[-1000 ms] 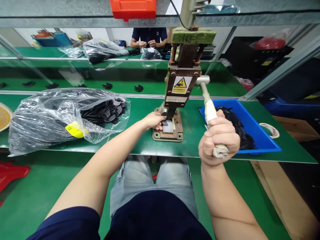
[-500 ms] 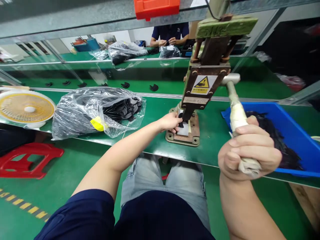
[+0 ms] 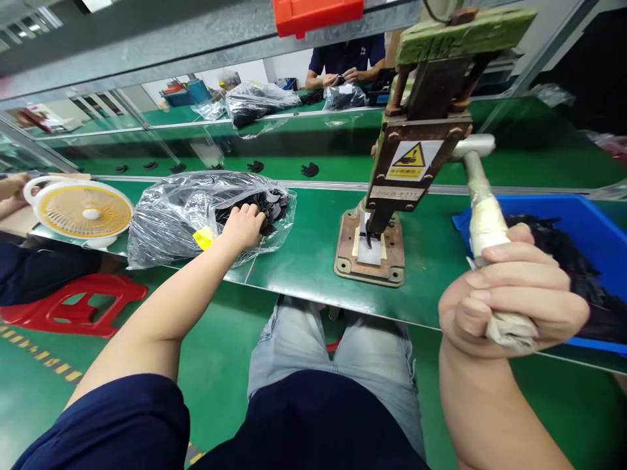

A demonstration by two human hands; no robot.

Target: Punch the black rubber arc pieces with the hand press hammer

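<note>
Black pieces (image 3: 277, 203) lie in the clear bag (image 3: 169, 219) near the front edge of the bench (image 3: 306, 251); the left hand (image 3: 243, 226) touches them, grip impossible to tell; the right hand (image 3: 516, 294) clenches the lever (image 3: 486, 212).

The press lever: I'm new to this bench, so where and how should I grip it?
Probably take the press lever by its wrapped free end, from the near side, with a closed fist: the slim bar juts toward the camera, and the right hand grips there.
</note>
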